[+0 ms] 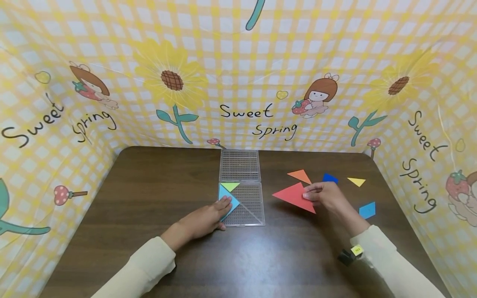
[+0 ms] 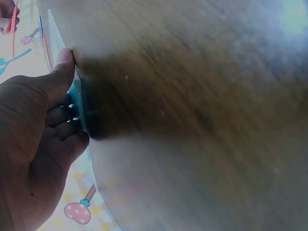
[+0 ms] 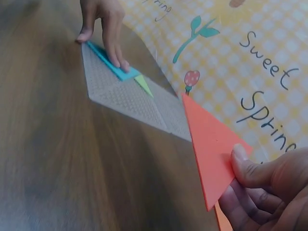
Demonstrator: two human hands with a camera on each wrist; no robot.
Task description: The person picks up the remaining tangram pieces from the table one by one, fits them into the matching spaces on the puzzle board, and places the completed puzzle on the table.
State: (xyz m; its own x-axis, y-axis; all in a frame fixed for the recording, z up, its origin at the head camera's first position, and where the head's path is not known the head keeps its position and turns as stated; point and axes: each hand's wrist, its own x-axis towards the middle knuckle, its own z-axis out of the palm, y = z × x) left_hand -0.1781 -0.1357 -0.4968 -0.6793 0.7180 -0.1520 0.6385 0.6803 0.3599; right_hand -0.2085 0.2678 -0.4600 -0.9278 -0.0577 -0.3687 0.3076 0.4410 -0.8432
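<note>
My right hand [image 1: 328,198] pinches a large red triangle [image 1: 296,196] between thumb and fingers, held up right of a clear plastic case [image 1: 254,198]. In the right wrist view, the thumb lies on the flat face of the red triangle [image 3: 214,149]. My left hand [image 1: 206,218] rests its straight fingers on a light blue triangle [image 1: 225,193] lying along the case's left side. Its thumb is at the case's front corner. A small light green triangle [image 1: 230,186] lies at the top of the same half, touching or close to the blue one.
The case's other half [image 1: 239,165] lies flat behind, near the patterned cloth wall [image 1: 238,82]. Right of the case on the brown table [image 1: 149,186] are an orange triangle [image 1: 300,175], a dark blue piece [image 1: 330,178], a yellow triangle [image 1: 357,181] and a blue parallelogram [image 1: 367,210].
</note>
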